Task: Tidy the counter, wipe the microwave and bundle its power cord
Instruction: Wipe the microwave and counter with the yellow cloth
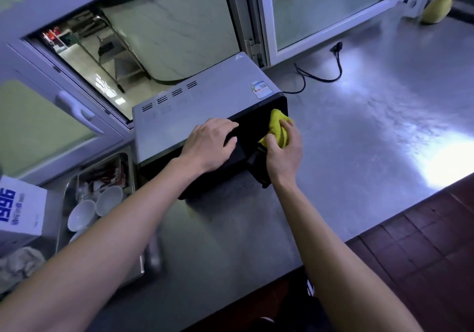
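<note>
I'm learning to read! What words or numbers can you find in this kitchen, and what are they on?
"1996": blue digits on the white box at the left edge.
Smaller blue print under those digits: too blurred to read.
Sticker on the microwave top: too small to read.

Silver microwave [205, 96] on counter [359, 139], black cord [339, 71] loose

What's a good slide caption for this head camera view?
Right hand wipes the microwave front with a yellow cloth while the left hand steadies it.
</note>
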`<control>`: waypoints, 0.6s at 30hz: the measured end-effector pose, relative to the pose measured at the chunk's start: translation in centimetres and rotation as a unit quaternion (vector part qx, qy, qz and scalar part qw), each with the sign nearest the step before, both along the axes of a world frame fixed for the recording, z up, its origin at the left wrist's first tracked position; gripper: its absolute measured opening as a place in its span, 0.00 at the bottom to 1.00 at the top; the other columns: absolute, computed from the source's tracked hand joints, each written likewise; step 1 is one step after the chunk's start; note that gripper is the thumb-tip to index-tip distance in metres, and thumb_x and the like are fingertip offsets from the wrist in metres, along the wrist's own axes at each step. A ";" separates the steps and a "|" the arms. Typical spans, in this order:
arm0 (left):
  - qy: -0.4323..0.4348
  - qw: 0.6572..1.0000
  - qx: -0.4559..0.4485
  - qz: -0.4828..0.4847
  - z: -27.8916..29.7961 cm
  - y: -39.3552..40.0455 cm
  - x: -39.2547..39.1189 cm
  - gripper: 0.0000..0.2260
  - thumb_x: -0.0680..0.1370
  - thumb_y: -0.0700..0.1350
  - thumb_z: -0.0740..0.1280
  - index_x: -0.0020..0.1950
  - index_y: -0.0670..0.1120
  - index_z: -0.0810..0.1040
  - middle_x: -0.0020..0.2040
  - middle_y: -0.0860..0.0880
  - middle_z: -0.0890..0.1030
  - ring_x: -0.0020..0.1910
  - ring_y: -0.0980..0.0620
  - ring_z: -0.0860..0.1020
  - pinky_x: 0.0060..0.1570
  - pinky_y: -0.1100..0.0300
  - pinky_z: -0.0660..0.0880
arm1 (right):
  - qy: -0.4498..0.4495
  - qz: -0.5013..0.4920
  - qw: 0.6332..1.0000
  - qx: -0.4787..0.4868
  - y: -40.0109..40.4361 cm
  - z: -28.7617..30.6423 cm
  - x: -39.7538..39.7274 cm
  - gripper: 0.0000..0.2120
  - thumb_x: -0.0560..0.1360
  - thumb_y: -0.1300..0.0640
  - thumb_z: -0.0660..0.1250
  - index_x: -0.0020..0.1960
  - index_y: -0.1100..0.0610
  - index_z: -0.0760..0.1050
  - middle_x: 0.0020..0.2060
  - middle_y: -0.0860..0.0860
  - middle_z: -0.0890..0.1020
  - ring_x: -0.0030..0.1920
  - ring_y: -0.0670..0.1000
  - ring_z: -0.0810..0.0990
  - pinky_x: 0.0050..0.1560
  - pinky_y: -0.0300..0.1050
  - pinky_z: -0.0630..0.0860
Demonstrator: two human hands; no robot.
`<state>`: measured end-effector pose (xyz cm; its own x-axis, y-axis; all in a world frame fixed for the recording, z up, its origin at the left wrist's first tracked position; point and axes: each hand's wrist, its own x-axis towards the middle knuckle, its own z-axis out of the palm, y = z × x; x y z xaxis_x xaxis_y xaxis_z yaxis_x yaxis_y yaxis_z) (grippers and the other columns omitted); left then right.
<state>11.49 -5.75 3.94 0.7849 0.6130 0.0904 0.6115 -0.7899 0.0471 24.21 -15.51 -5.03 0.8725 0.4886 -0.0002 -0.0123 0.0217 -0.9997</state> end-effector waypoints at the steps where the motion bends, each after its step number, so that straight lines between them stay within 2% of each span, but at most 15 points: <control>1: 0.002 1.000 0.002 -0.006 0.0 0.4 0.4 0.18 0.80 0.50 0.62 0.69 0.50 0.75 0.67 0.51 0.77 0.67 0.48 0.72 0.64 0.49 0.70 | 0.007 -0.006 1.000 0.001 0.5 -0.1 0.4 0.22 0.75 0.58 0.67 0.68 0.52 0.75 0.71 0.46 0.72 0.73 0.44 0.67 0.74 0.45 0.63; 6: 0.021 1.000 0.000 -0.006 0.4 2.3 0.9 0.18 0.80 0.50 0.63 0.70 0.50 0.74 0.68 0.52 0.76 0.68 0.48 0.71 0.65 0.49 0.69 | 0.028 -0.019 0.999 -0.001 3.0 0.0 1.5 0.23 0.74 0.58 0.66 0.69 0.53 0.74 0.71 0.47 0.72 0.73 0.45 0.67 0.75 0.49 0.63; 10: 0.040 0.999 -0.002 -0.003 0.4 4.7 0.0 0.19 0.80 0.50 0.63 0.70 0.49 0.73 0.69 0.51 0.75 0.69 0.49 0.70 0.66 0.48 0.70 | 0.038 -0.020 0.999 0.012 4.9 0.0 0.7 0.22 0.74 0.58 0.66 0.69 0.52 0.74 0.69 0.44 0.72 0.70 0.42 0.68 0.74 0.46 0.64; 15: 0.042 0.999 -0.009 -0.015 0.0 6.9 -1.2 0.19 0.81 0.50 0.62 0.71 0.49 0.73 0.70 0.51 0.74 0.70 0.50 0.69 0.67 0.49 0.69 | 0.041 -0.047 0.998 0.010 6.3 -0.5 -1.0 0.23 0.75 0.58 0.66 0.70 0.53 0.74 0.71 0.47 0.72 0.74 0.44 0.65 0.75 0.50 0.62; 18: 0.034 0.999 -0.017 -0.037 -0.6 8.2 -2.5 0.19 0.80 0.50 0.63 0.71 0.49 0.73 0.70 0.51 0.75 0.70 0.49 0.70 0.66 0.49 0.69 | 0.040 -0.074 0.996 0.011 7.0 -0.6 -2.4 0.23 0.75 0.59 0.66 0.70 0.54 0.74 0.72 0.48 0.71 0.74 0.44 0.64 0.76 0.48 0.61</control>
<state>8.97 2.49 3.31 0.8323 0.5542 0.0153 0.5535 -0.8321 0.0353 21.76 -8.54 -5.59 0.9328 0.3548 -0.0633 -0.0869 0.0508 -0.9949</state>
